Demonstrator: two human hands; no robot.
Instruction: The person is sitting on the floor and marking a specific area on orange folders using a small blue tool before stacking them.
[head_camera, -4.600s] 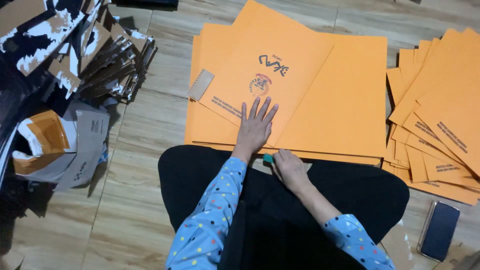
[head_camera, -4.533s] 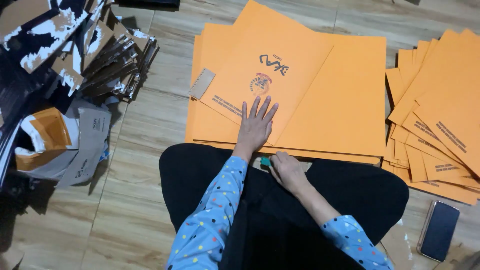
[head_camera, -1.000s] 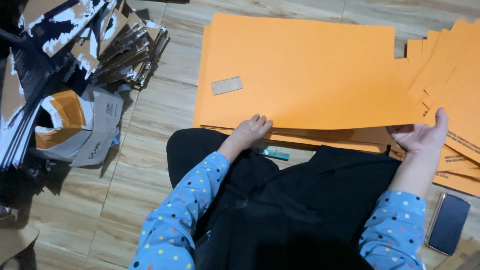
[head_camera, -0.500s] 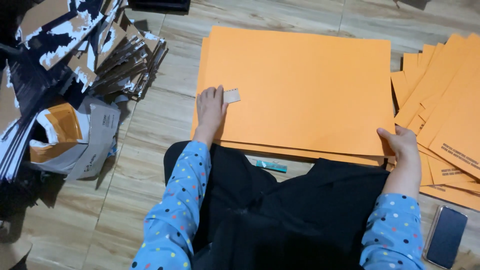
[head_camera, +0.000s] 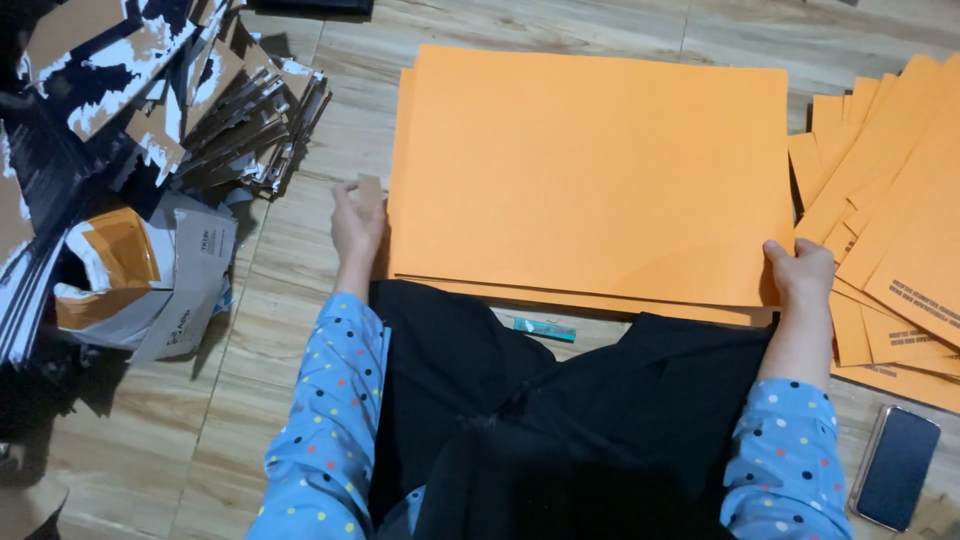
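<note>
Best kept steady: right hand (head_camera: 803, 275) pinching orange sheet (head_camera: 590, 170) at lower right, left hand (head_camera: 356, 222) pinching small brown strip (head_camera: 369, 190) left of centre.

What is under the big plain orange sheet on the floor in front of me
More orange sheets lie under the top orange sheet; their edges show along its left and near sides. How many there are, and anything printed on them, is covered. The right hand grips its near right corner.
</note>
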